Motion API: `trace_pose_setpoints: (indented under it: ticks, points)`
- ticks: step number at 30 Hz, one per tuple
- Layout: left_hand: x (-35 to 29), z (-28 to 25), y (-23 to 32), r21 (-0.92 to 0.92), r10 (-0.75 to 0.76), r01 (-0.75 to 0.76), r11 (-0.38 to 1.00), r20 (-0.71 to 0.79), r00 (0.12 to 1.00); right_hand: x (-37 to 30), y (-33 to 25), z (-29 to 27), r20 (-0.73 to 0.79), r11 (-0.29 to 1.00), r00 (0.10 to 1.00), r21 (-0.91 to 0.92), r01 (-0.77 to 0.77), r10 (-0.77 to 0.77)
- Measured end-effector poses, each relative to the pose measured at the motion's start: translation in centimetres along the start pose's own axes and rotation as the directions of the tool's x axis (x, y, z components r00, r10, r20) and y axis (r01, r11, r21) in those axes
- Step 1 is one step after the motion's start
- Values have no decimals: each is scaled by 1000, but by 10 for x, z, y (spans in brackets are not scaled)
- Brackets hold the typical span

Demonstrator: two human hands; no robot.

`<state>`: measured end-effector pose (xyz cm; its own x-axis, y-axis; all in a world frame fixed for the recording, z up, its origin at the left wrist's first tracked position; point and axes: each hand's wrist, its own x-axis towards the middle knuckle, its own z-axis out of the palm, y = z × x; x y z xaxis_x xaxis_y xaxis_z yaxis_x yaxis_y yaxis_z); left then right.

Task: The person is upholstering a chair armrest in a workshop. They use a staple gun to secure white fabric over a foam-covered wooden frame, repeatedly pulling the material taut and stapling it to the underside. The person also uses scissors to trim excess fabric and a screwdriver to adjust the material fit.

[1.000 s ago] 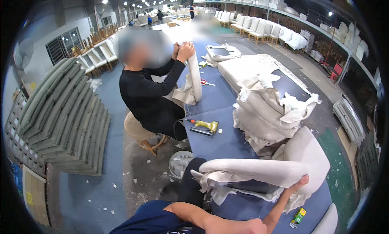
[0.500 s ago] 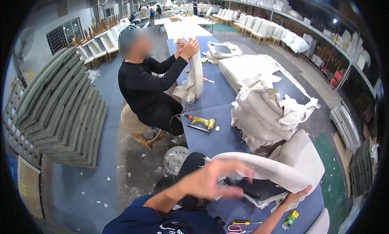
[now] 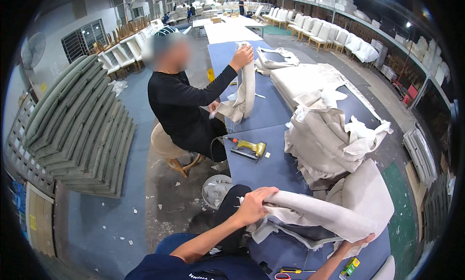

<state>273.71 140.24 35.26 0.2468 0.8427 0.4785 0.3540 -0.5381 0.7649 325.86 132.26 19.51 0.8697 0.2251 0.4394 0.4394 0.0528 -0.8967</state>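
A curved, padded chair piece in beige fabric (image 3: 317,212) lies across the near table, its loose cloth edges hanging open underneath. My left hand (image 3: 253,206) is closed over its left end, fingers curled on the fabric. At the opposite end my right hand (image 3: 357,244) grips the lower edge, partly hidden by the piece. In front of me on the table lie a yellow-handled screwdriver (image 3: 292,270), red-handled scissors (image 3: 283,276) cut off by the frame edge, and a small green-and-yellow box (image 3: 349,268).
A yellow staple gun (image 3: 249,149) with a hose lies on the blue table (image 3: 276,171). Beige covers (image 3: 324,139) are heaped at the right. Left of the table, a seated co-worker (image 3: 181,96) handles a similar piece. A white bucket of scraps (image 3: 215,190) stands on the floor.
My left hand has come down from above the piece and taken hold of its left end. My right hand stays on its end. The co-worker has lowered one hand.
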Motion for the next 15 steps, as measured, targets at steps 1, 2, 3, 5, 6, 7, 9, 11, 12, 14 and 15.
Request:
trace_pose_setpoints:
  ticks: [1,2,3,5,6,7,9,11,12,14,15]
  points:
    - [-6,-3,1,3,-68,68,998,22,997,-9,-6,10,108,972,992,215,-91,70]
    - [-9,-5,3,33,-76,75,997,28,997,-14,-15,16,208,889,970,409,-206,129]
    - [-10,-8,5,68,-81,78,995,28,996,-22,-33,24,308,761,933,556,-335,186]
    - [-2,-4,7,67,-57,52,996,75,996,-16,-14,23,38,998,997,2,62,-62]
    - [-1,-2,5,55,-55,50,997,100,993,-10,0,23,-38,969,980,-161,186,-194]
    - [-2,-4,4,55,-63,56,997,123,990,-13,3,31,-65,969,967,29,247,-245]
    - [-7,-7,4,74,-98,89,993,130,987,-5,4,28,-6,909,997,410,70,-74]
    - [-15,-17,6,76,-141,129,989,185,972,-3,-15,23,123,842,984,510,-177,132]
    - [-11,-21,9,45,-141,134,990,246,959,0,-16,13,94,879,988,452,-153,123]
    - [5,-37,17,18,-112,114,993,403,909,-20,-70,21,118,928,987,346,-140,105]
    - [22,-37,29,21,-51,47,999,454,890,-28,-107,23,129,952,990,292,-94,58]
